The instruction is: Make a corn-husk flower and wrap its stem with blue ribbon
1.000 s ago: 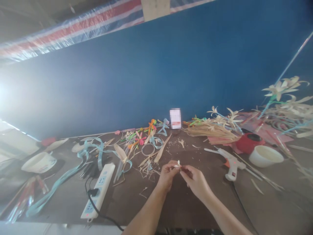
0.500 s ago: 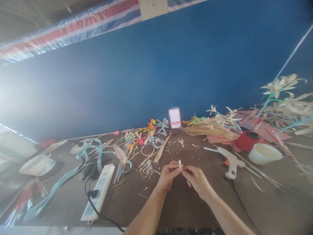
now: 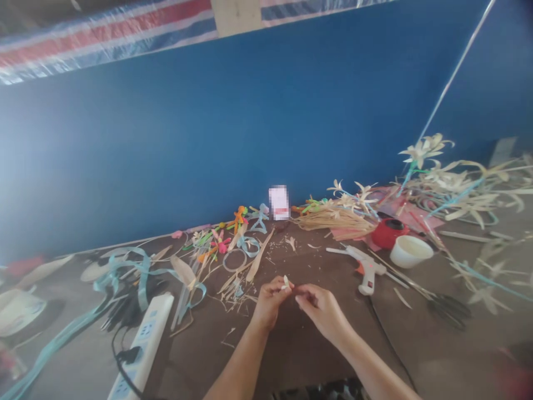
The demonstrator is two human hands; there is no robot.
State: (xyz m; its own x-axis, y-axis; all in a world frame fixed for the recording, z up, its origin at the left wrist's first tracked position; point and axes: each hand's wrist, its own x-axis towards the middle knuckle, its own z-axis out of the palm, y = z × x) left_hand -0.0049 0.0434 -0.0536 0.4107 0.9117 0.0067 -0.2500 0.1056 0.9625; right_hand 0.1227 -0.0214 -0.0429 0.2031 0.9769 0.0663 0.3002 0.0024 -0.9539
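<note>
My left hand (image 3: 268, 303) pinches a small white petal-like piece (image 3: 286, 283) between thumb and fingers, its pale tip pointing up. Close by on the right, my right hand (image 3: 320, 308) has thumb and forefinger drawn together, pointing toward the piece. Whether anything tiny sits in those right fingertips is too small to make out. Both hands are held over the dark table (image 3: 287, 355). Beyond them lies a pale cut flower shape (image 3: 291, 243) among small scraps.
A white glue gun (image 3: 366, 269) with a cord lies at right, near scissors (image 3: 449, 310), a white cup (image 3: 411, 251) and a red pot (image 3: 388, 233). Husk flowers (image 3: 425, 149) stand at far right. Left are a power strip (image 3: 145, 339) and blue ribbon (image 3: 144, 272).
The camera view has turned right, so the table's things shift left. My right hand has drawn slightly away from the white piece, which stays in my left fingers.
</note>
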